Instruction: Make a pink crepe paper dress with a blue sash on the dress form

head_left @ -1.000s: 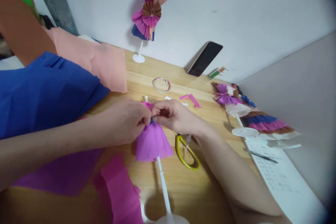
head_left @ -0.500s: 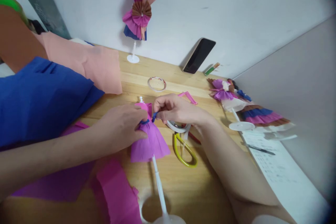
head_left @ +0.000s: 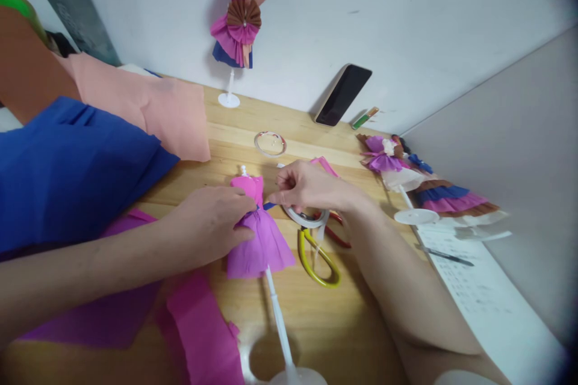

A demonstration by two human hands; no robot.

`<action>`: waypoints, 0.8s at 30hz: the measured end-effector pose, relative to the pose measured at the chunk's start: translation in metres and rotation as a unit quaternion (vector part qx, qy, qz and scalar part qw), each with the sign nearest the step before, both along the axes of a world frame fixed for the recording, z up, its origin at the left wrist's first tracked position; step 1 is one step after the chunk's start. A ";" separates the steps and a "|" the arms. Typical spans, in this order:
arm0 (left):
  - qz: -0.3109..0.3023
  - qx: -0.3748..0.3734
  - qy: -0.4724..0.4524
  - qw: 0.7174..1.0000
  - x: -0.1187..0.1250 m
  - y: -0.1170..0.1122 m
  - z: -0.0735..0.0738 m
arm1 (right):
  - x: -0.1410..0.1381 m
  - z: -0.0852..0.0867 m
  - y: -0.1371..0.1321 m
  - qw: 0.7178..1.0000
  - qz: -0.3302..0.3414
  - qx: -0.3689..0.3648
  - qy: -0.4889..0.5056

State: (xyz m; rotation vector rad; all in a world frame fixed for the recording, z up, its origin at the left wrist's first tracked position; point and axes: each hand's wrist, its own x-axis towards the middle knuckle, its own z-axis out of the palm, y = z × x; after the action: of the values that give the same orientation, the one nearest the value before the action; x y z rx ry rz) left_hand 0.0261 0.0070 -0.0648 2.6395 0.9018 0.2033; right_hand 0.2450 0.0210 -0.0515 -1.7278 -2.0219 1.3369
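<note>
The small paper dress, pink on top with a purple skirt, sits on a white stand over the middle of the table. The left hand closes around its waist, while the right hand pinches the end of a blue strip just beside that waist. Yellow-handled scissors and a tape roll lie just right of the skirt.
</note>
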 end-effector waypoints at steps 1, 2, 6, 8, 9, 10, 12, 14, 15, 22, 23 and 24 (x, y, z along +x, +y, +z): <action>0.005 -0.003 0.004 1.000 0.000 0.000 0.000 | 0.000 -0.002 0.001 1.000 0.002 0.003 -0.011; 0.011 -0.009 0.011 1.000 0.000 0.000 0.000 | 0.001 -0.003 0.001 1.000 0.005 -0.004 -0.011; 0.020 -0.018 0.021 0.999 0.001 0.000 -0.001 | 0.002 -0.001 0.001 0.999 0.028 -0.034 -0.010; 0.020 -0.024 0.025 0.999 0.001 0.001 -0.001 | 0.002 0.001 0.001 0.998 0.048 -0.029 -0.025; 0.020 -0.029 0.027 0.999 0.002 0.001 -0.001 | 0.002 0.002 0.000 0.997 0.062 -0.024 -0.030; 0.020 -0.033 0.029 0.999 0.002 0.001 0.000 | 0.001 0.003 0.000 0.996 0.077 -0.017 -0.034; 0.021 -0.037 0.029 0.999 0.002 0.001 0.001 | -0.001 0.005 -0.001 0.992 0.111 0.007 -0.057; 0.021 -0.037 0.030 0.999 0.003 0.000 0.004 | -0.003 0.006 -0.002 0.985 0.141 0.041 -0.094; 0.022 -0.038 0.031 0.999 0.003 -0.001 0.005 | -0.005 0.006 -0.003 0.980 0.152 0.057 -0.111; 0.026 -0.047 0.045 0.998 0.004 -0.001 0.004 | -0.007 0.008 -0.005 0.969 0.182 0.090 -0.139; 0.025 -0.047 0.046 0.997 0.003 0.000 0.003 | -0.007 0.009 -0.005 0.970 0.183 0.093 -0.127; 0.024 -0.048 0.047 0.997 0.003 0.001 0.002 | -0.007 0.009 -0.005 0.972 0.185 0.094 -0.111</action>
State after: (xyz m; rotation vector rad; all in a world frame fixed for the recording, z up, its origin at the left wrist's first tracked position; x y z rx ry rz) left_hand 0.0293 0.0077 -0.0628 2.5586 0.9815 0.0456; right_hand 0.2379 0.0156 -0.0426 -1.5281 -2.6031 1.0296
